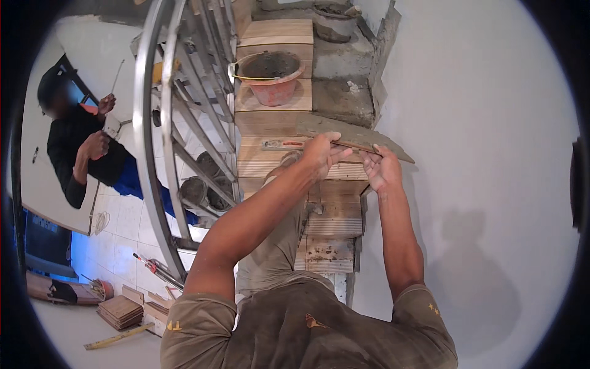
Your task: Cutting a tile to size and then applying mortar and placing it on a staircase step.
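Note:
Between my hands is a long, narrow tile (pixel 359 135) with grey mortar spread over its upper face. It is tilted over the stair step in front of me. My left hand (pixel 322 154) grips its near edge, thumb on top. Farther right along that edge, my right hand (pixel 381 166) holds it with thumb and fingers. Left of the tile, a spirit level (pixel 284 144) lies on a wood-look tiled step, partly hidden by my left hand. One step up stands a reddish bucket (pixel 275 91) of mortar with a yellowish handle.
Bare cement steps (pixel 344 95) rise beside the tiled ones, with another mortar bucket (pixel 334 24) higher up. A metal railing (pixel 144 123) runs along the left, a white wall (pixel 479 123) along the right. Beyond the railing are a person (pixel 86 138), several mortar buckets (pixel 206 184) and stacked tiles (pixel 120 312).

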The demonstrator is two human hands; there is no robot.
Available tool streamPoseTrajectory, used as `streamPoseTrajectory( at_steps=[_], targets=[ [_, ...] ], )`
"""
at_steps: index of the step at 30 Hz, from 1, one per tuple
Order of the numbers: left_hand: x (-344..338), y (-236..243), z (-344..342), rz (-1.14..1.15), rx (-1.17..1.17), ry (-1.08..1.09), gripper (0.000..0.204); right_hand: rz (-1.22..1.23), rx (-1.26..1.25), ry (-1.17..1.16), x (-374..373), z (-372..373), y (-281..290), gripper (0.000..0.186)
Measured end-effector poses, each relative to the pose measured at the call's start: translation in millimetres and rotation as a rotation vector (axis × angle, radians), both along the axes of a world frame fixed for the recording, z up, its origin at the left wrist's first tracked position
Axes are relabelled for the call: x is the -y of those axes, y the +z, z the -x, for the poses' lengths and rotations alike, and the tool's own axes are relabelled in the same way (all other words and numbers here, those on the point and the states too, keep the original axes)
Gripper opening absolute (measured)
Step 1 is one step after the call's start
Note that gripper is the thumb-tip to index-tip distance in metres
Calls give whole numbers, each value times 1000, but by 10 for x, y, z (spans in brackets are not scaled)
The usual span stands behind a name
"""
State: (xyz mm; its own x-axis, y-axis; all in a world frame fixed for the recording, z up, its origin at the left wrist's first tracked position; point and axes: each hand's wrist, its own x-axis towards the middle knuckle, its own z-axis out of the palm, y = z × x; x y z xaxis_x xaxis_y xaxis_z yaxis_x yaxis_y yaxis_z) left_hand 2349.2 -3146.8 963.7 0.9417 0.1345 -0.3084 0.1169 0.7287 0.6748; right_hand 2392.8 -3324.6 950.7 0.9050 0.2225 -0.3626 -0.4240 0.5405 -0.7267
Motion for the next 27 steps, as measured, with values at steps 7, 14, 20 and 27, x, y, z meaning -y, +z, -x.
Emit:
streamPoseTrajectory(
  at_steps=[7,14,20,27],
  targets=[
    [-540,-823,-1080,67,-172,-141,31,184,-133,-11,-430,-1096,-655,23],
    [-839,-1915,-2078,204,-355,-163,32,240,-282,5,-634,-2161,-1825,19],
    [-994,-2339,-2533,233,-521,-199,36,262,-393,34,-690,-2687,-2332,18],
    [-1119,-2687,-2858,248,-617,-277,38,368,-483,72,-700,-3038,-2631,23]
  ],
)
